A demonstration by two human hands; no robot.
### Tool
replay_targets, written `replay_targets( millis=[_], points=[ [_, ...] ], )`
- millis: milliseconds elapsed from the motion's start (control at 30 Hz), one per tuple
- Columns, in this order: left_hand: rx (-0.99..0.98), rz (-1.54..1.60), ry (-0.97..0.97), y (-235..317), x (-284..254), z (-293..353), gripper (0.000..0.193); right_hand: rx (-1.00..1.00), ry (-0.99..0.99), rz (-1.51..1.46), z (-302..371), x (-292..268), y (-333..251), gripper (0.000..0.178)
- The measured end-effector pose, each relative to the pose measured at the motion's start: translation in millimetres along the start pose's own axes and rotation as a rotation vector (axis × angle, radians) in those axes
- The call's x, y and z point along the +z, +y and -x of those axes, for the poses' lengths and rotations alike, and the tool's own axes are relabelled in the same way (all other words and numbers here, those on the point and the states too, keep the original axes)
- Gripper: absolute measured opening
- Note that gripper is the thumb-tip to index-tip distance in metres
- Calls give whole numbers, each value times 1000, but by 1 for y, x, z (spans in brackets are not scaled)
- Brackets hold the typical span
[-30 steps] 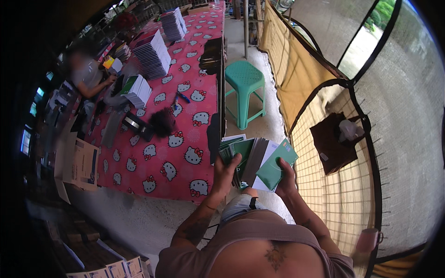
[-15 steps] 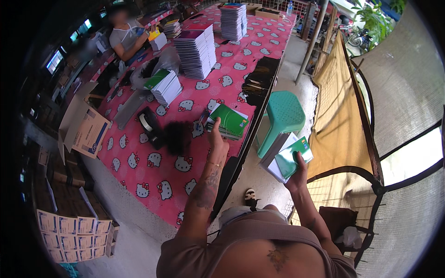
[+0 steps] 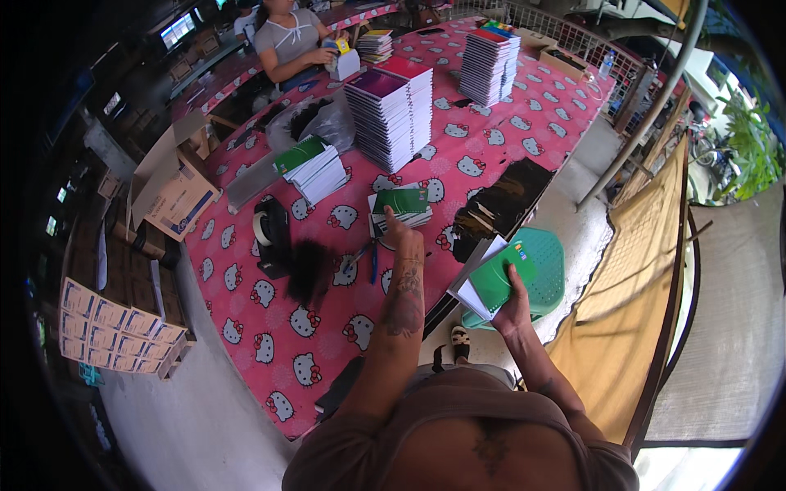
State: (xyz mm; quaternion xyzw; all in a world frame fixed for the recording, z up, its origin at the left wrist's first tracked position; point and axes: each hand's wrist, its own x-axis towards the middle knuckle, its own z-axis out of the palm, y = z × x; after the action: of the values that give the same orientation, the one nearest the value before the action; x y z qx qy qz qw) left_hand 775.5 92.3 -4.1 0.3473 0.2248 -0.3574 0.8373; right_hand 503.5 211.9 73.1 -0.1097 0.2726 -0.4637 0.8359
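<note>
My left hand (image 3: 398, 230) grips a small stack of green-covered notebooks (image 3: 407, 200) over the pink table, thumb on the top cover. Whether that stack rests on the tabletop I cannot tell. Past the table's right edge, my right hand (image 3: 513, 309) is closed on another bunch of green notebooks (image 3: 498, 282), tilted and slightly fanned, with white pages showing. Beyond my left hand lies a leaning pile of notebooks (image 3: 316, 176) with a green cover on top. A blue pen (image 3: 374, 266) is on the cloth near my left wrist.
A tape dispenser (image 3: 266, 232) and a dark hair-like bundle (image 3: 309, 274) lie on the table's left. Tall notebook stacks (image 3: 385, 123) stand farther back, near a co-worker (image 3: 296, 45) handling notebooks. A green stool (image 3: 547, 274) stands beside the table; cartons (image 3: 187, 200) are at left.
My view has turned, so the table appears shifted right. My left hand's notebooks are farther in over the table, near the leaning pile. Both hands keep their notebooks.
</note>
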Motion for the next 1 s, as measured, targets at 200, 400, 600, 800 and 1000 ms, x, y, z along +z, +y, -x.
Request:
replay_targets(
  millis=[200,400,600,800,1000],
  points=[
    [25,12,99,2,10,9,38,202,-118,103,-73,22,-36,45],
    [-123,-214,-234,18,-38,65,30,341,-200,131,-134,29,-32,47],
    [1242,-1345,-299,13,-44,87,35,461,-180,138,-155,28,-18,51],
    [1375,-1958,-213,48,4,44,43,411,-116,64,-175,-4,-36,49],
    [856,-1360,-543,76,-1,24,33,237,-34,88,-157,-13,-42,53]
  ],
)
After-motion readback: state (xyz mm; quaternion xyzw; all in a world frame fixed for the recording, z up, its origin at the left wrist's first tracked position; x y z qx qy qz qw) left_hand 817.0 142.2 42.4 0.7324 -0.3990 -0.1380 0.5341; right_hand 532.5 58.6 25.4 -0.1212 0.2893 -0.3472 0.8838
